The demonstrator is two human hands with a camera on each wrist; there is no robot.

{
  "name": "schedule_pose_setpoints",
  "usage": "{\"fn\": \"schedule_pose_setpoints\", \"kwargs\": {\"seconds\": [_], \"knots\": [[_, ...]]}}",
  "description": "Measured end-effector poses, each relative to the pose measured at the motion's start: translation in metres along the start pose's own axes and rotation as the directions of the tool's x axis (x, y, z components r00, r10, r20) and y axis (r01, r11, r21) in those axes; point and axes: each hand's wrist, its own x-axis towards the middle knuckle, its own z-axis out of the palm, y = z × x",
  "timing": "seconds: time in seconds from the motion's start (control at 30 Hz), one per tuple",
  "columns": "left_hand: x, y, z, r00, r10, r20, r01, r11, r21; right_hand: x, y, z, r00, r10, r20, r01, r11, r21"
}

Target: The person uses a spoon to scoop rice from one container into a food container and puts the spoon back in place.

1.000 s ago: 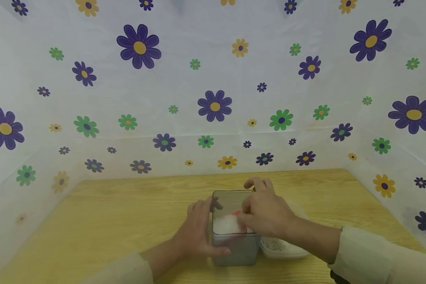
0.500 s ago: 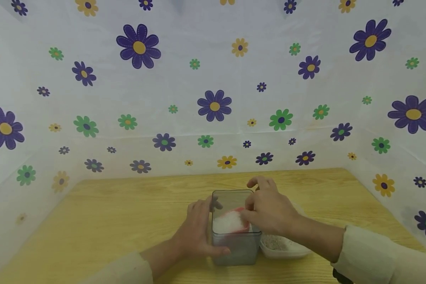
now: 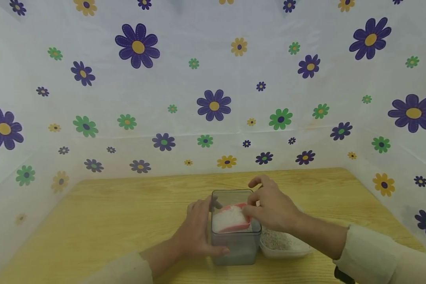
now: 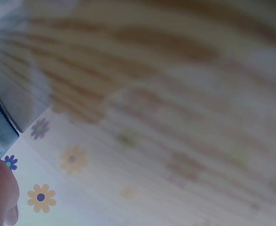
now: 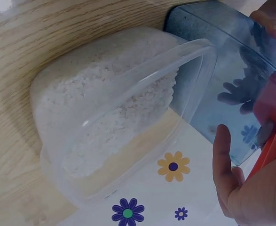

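A tall translucent grey-blue container [image 3: 233,250] stands upright in front of me. My left hand [image 3: 193,232] grips its left side, thumb across the front and fingers along the side. With my right hand [image 3: 274,208] I hold a pink-red scoop [image 3: 239,227] just inside the container's open top. White grains [image 3: 230,218] are heaped in the scoop. In the right wrist view, the scoop's red handle [image 5: 269,153] lies in the hand, with one finger sticking out. A clear plastic tub [image 3: 285,254] sits against the container's right side, below my right forearm.
White rice-like grains [image 5: 76,108] partly fill the tub, which has an open top. Everything stands on a light wood table [image 3: 135,213]. A white flower-print cloth [image 3: 177,83] encloses the back and both sides.
The scoop has risen within the container, showing more of its pink rim and the white heap. My right hand has shifted slightly right. The left hand stays put.
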Motion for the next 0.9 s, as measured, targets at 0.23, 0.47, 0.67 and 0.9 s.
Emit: {"fn": "schedule_pose_setpoints", "kwargs": {"seconds": [0.23,0.47,0.67,0.9], "knots": [[0.001,0.001,-0.002,0.999,-0.024,0.022,0.024,1.0,0.001,0.0,0.003,-0.001,0.999,-0.033,0.017,0.031,0.993,0.11],[0.0,0.001,-0.002,0.999,-0.026,0.023,0.026,1.0,0.001,-0.001,0.003,-0.003,1.0,-0.021,0.021,0.017,0.99,0.138],[-0.001,0.001,0.0,0.999,-0.043,0.031,0.043,0.999,0.018,-0.002,0.005,-0.006,1.0,-0.027,-0.002,0.027,0.99,0.135],[0.0,0.001,0.0,1.0,-0.019,0.0,0.019,1.0,0.006,-0.004,0.011,-0.015,1.0,-0.008,-0.024,0.011,0.99,0.139]]}}
